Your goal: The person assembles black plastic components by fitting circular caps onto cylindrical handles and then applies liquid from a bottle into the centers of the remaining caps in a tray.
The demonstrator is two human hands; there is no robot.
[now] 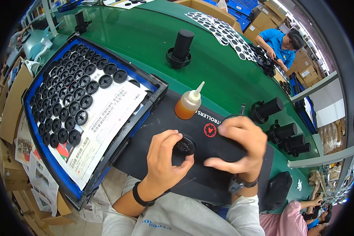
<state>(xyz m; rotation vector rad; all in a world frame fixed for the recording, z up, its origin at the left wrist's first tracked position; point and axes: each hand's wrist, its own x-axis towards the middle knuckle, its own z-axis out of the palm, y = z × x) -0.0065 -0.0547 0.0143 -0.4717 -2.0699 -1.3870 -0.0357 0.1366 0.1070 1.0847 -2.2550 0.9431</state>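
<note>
My left hand is closed round the edge of a small black round plastic part, fingers on its far side and thumb on its near side. To the right, my right hand is curved, its thumb and fingers well apart. Beneath it is a dark round shape that blends into the black mat; I cannot make out whether the fingers touch it. Just beyond my hands stands a squeeze bottle of amber liquid with a white pointed nozzle.
At left, a blue tray holds printed paper and many black round parts. Black cylindrical fixtures stand on the green table, several more at right. Sheets of black discs lie farther off, near a co-worker in blue.
</note>
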